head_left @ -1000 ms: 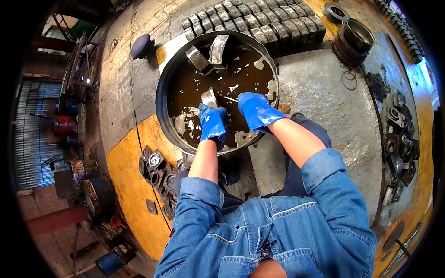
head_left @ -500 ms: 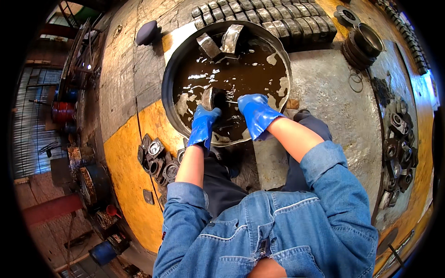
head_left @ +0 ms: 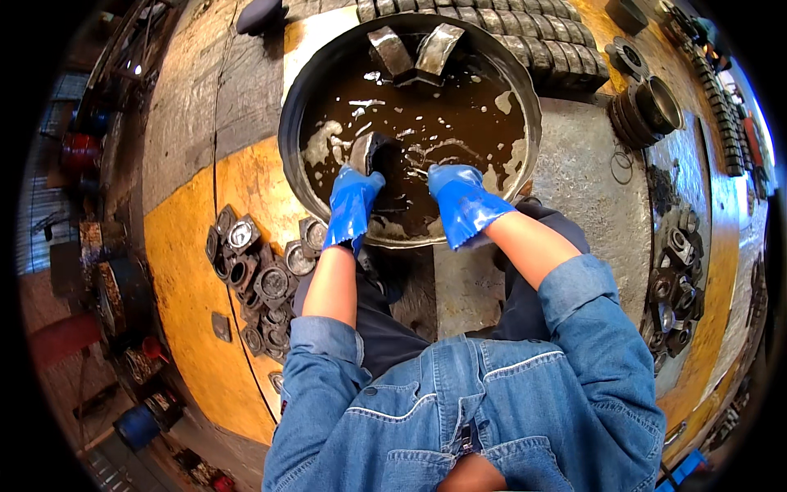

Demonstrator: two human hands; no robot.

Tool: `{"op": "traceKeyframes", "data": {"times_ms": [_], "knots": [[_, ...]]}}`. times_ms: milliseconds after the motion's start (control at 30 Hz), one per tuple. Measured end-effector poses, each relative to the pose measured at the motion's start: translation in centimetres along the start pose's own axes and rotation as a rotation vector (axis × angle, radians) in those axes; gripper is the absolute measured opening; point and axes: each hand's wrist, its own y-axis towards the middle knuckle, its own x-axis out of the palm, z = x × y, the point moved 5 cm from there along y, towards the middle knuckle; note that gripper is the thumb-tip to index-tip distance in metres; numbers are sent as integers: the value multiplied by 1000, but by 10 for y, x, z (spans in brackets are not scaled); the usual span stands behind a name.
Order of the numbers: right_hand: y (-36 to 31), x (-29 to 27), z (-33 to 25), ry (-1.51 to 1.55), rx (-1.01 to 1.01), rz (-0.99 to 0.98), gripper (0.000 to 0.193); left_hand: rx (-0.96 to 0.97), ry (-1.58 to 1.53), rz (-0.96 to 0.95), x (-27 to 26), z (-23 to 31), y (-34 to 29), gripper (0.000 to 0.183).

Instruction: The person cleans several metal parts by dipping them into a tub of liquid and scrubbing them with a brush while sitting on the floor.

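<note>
A wide round metal pan of brown, frothy liquid stands in front of me. My left hand, in a blue rubber glove, is closed on the near end of a curved metal brake shoe, which sits partly in the liquid. On the right side of the pan my gloved right hand is low over the surface, its fingers curled. Something thin seems to stick out from them, but I cannot make out what. Two more curved brake shoes, one on the left and one on the right, lean against the far rim.
Rows of stacked brake shoes stand beyond the pan. Ring-shaped metal parts and a thin wire ring lie on the right. Heaps of greasy metal parts are on the left and far right. A dark stool-like object is at the far left.
My view has shifted, and the pan appears slightly higher and larger. My left hand keeps its hold on the brake shoe; the right hand has moved slightly away from it, fingers still curled.
</note>
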Motion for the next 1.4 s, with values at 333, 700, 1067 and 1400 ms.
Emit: {"op": "traceKeyframes", "data": {"times_ms": [333,700,1067,1400], "knots": [[-18,-14,-8,21,-21,64,38,12,-23,-29,-4,-6,0,63],[-38,-32,-15,-7,-84,51,38,-42,-3,-25,-3,-16,4,68],[-24,-22,-5,111,55,-39,34,-13,-16,-8,-5,-9,-4,66],[-56,-34,-5,-2,-61,-88,35,-47,71,2,-6,-4,0,67]]}}
